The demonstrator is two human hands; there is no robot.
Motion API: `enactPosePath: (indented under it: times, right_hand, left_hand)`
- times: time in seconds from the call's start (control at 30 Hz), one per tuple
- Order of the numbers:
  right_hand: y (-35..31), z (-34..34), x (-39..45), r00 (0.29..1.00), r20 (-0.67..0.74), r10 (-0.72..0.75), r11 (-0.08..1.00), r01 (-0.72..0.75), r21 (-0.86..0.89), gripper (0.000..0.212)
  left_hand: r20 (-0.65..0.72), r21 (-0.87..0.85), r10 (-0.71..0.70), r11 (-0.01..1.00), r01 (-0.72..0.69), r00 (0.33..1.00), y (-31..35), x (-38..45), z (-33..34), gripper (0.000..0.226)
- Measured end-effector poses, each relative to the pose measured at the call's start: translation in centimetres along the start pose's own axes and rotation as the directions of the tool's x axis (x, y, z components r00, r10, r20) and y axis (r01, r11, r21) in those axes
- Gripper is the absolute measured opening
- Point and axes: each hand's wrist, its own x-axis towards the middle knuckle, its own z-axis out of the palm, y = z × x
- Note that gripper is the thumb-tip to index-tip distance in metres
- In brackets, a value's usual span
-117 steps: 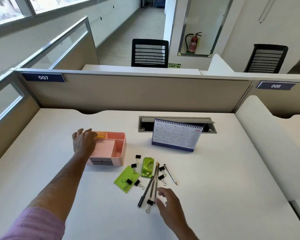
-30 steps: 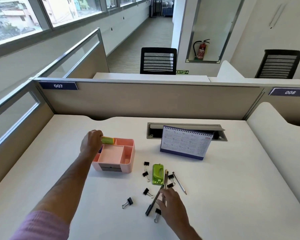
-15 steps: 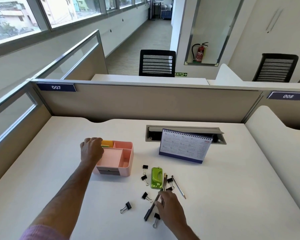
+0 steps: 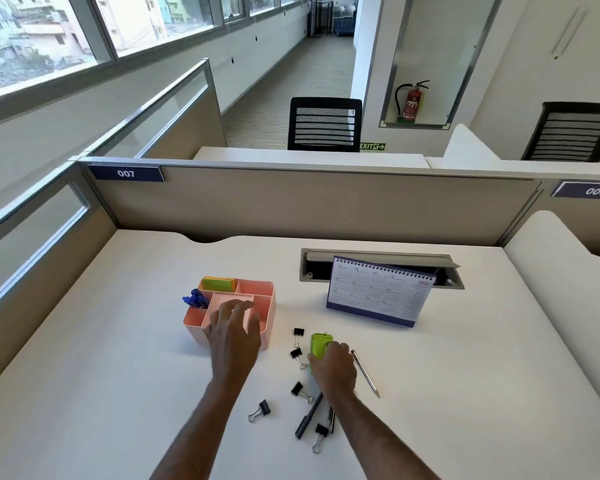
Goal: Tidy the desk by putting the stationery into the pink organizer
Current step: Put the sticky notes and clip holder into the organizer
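Pink organizer (image 4: 267, 303): set at ten o'clock of the loose pile, open top up, so items can be dropped in from above.
Sticky notes (image 4: 218, 283): stood in the far compartment at twelve o'clock of the box, already filed.
Blue pens (image 4: 194, 298): leaned in the nine o'clock compartment, caps up, already filed.
Left hand (image 4: 235, 336): held over the near wall of the box, fingers spread and straight, nothing carried; whether the rim is touched cannot be told.
Right hand (image 4: 333, 367): fingers curled down over the green stapler (image 4: 321, 342), apparently gripped for a lift toward the box.
Binder clips (image 4: 298, 336): scattered from nine to six o'clock of the stapler, not yet gathered.
Black pen (image 4: 307, 415): left lying at six o'clock, partly under the right wrist.
Silver pen (image 4: 366, 374): left at three o'clock of the right hand.
Desk calendar (image 4: 378, 296): stood at one o'clock, out of the way.
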Motion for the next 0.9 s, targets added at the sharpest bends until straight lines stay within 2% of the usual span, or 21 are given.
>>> enactPosePath:
  times: [0.13, 0.43, 0.5, 0.6, 0.73, 0.9]
  right_hand:
    - [-0.1, 0.0, -0.1, 0.999, 0.007, 0.041, 0.996, -0.042, 0.074, 0.045]
    - [0.6, 0.0, 0.5, 0.994, 0.085, 0.075, 0.97, -0.093, 0.224, 0.056]
    - [0.4, -0.2, 0.0, 0.999, 0.032, 0.017, 0.961, -0.025, 0.277, 0.051]
    - [-0.2, -0.5, -1.3, 0.989, -0.082, -0.126, 0.935, 0.146, 0.322, 0.041]
    - [-0.7, -1.0, -2.9, 0.922, -0.23, -0.311, 0.884, 0.37, 0.287, 0.037]
    - [-1.5, -1.9, -3.1, 0.86, -0.316, -0.401, 0.849, 0.478, 0.225, 0.046]
  left_hand:
    - [0.056, -0.008, 0.012, 1.0, -0.012, 0.998, 0.7, -0.9, 0.8, 0.024]
    - [0.128, -0.091, 0.031, 0.996, -0.02, 0.991, 1.8, -2.0, 2.1, 0.024]
    - [0.178, -0.13, 0.061, 0.991, -0.038, 0.982, 1.8, -2.1, 2.4, 0.027]
    - [0.33, -0.195, 0.111, 0.98, -0.048, 0.937, 1.9, -2.0, 2.9, 0.041]
    - [0.491, -0.176, 0.222, 0.972, -0.154, 0.842, 2.5, -0.5, 2.9, 0.059]
    - [0.515, -0.152, 0.323, 0.946, -0.287, 0.794, 2.4, 2.4, 1.6, 0.057]
